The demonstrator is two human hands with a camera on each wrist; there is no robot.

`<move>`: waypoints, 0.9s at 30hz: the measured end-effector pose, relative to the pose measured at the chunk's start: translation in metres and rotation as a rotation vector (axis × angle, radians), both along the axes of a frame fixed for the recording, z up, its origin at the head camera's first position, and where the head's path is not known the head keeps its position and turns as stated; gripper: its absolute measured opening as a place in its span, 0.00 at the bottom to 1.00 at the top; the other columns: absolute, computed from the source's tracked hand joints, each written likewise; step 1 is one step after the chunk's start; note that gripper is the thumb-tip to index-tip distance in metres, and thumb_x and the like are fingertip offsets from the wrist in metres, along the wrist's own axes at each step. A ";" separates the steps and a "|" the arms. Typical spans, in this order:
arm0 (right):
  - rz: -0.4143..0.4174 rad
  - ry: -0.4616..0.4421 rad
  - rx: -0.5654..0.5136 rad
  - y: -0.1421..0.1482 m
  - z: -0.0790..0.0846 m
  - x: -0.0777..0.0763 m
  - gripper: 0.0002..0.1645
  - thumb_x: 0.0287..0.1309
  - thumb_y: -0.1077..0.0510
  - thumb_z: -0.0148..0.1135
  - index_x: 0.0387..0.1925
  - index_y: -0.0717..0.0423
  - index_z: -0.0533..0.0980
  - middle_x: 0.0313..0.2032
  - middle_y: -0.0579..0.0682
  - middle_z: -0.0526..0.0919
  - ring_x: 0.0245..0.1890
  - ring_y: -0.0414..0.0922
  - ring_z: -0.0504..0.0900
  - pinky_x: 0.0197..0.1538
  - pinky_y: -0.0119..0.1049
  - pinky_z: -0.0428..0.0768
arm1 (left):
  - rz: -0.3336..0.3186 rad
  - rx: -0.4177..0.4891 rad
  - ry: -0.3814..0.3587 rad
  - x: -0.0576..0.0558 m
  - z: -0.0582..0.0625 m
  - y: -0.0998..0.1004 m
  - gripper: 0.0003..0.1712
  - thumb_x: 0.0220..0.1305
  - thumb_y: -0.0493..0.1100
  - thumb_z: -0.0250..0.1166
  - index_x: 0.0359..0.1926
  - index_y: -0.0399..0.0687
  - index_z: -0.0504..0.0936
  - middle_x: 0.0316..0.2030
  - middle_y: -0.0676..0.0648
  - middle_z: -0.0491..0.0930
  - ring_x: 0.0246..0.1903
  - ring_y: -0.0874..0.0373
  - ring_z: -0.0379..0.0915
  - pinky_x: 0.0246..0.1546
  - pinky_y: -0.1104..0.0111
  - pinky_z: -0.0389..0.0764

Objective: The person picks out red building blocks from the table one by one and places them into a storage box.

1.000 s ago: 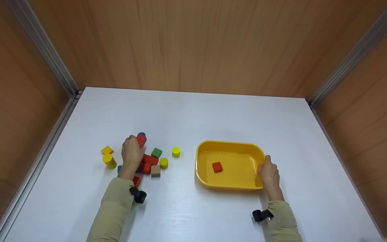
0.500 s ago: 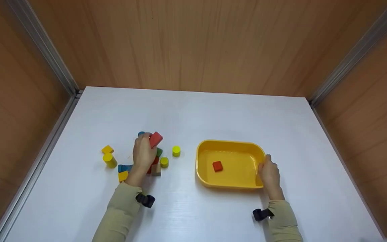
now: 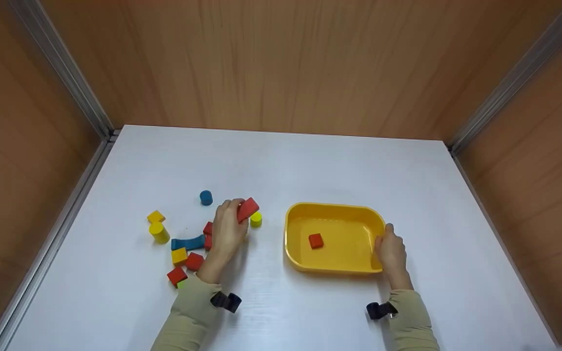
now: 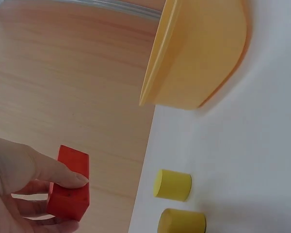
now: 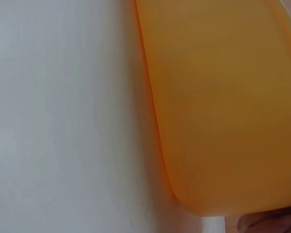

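My left hand (image 3: 229, 228) pinches a red rectangular block (image 3: 248, 209) between thumb and fingers, raised above the table among the loose blocks. In the left wrist view the thumb presses one face of the red block (image 4: 70, 196). To the right stands a yellow plastic tub (image 3: 354, 265) with one small red block (image 3: 315, 241) on its floor. My right hand (image 3: 391, 251) grips the tub's right rim, thumb on the inner side. Only a bit of that hand's fingers (image 5: 269, 221) shows in the right wrist view, under the tub wall (image 5: 223, 111).
Left of the tub lie a blue cylinder (image 3: 206, 197), a yellow cylinder (image 3: 159, 233), a blue arched block (image 3: 188, 243), a yellow cube (image 3: 179, 256) and several red blocks (image 3: 177, 276). A short yellow cylinder (image 3: 255, 219) stands beside the left hand. Wooden panels (image 3: 281, 63) enclose the table.
My left hand has carried the red block rightward from near the blue cylinder towards the tub, uncovering blocks on the left. The right hand and the tub stay in place.
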State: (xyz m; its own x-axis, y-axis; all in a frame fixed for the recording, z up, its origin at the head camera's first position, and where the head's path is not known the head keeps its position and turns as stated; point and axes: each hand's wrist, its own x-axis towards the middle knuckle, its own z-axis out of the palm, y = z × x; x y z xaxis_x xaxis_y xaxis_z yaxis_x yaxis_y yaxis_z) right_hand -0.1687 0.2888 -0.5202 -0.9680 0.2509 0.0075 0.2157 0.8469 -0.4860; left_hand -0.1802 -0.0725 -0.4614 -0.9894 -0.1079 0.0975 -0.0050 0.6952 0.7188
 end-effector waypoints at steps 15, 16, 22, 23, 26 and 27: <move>-0.008 -0.019 -0.022 -0.004 0.000 0.001 0.14 0.58 0.64 0.45 0.45 0.67 0.61 0.20 0.58 0.72 0.16 0.48 0.70 0.16 0.37 0.69 | -0.085 0.001 0.169 0.016 -0.003 0.037 0.24 0.42 0.29 0.68 0.45 0.39 0.76 0.38 0.43 0.75 0.38 0.49 0.69 0.42 0.60 0.73; -0.004 -0.017 -0.018 -0.004 0.000 0.001 0.14 0.58 0.64 0.45 0.45 0.67 0.61 0.20 0.58 0.72 0.15 0.48 0.70 0.16 0.37 0.68 | -0.090 -0.001 0.167 0.017 -0.002 0.039 0.24 0.42 0.30 0.68 0.45 0.39 0.76 0.38 0.43 0.75 0.39 0.49 0.69 0.43 0.60 0.73; -0.006 -0.023 -0.018 -0.003 -0.001 0.001 0.14 0.57 0.64 0.46 0.45 0.67 0.61 0.19 0.57 0.71 0.14 0.47 0.69 0.14 0.35 0.68 | -0.142 0.013 0.129 0.021 -0.001 0.054 0.24 0.43 0.31 0.69 0.46 0.40 0.76 0.39 0.44 0.74 0.41 0.52 0.68 0.45 0.63 0.72; -0.010 -0.025 -0.017 -0.003 -0.001 0.000 0.14 0.57 0.64 0.46 0.45 0.67 0.61 0.19 0.58 0.72 0.14 0.47 0.69 0.15 0.35 0.68 | -0.153 0.014 0.126 0.022 -0.001 0.057 0.24 0.43 0.31 0.69 0.46 0.41 0.76 0.39 0.45 0.74 0.41 0.52 0.68 0.45 0.63 0.72; -0.016 -0.040 -0.021 -0.004 0.000 -0.001 0.15 0.58 0.63 0.46 0.46 0.67 0.61 0.21 0.58 0.72 0.16 0.48 0.70 0.16 0.37 0.69 | -0.189 0.012 0.113 0.024 0.000 0.064 0.24 0.43 0.31 0.69 0.46 0.41 0.76 0.39 0.46 0.74 0.41 0.53 0.68 0.45 0.65 0.72; -0.018 -0.045 -0.022 -0.004 0.000 -0.001 0.15 0.58 0.63 0.45 0.46 0.66 0.61 0.21 0.58 0.72 0.16 0.48 0.70 0.16 0.37 0.69 | -0.202 0.011 0.110 0.024 0.001 0.067 0.24 0.44 0.31 0.68 0.46 0.41 0.76 0.39 0.46 0.74 0.41 0.53 0.68 0.45 0.65 0.72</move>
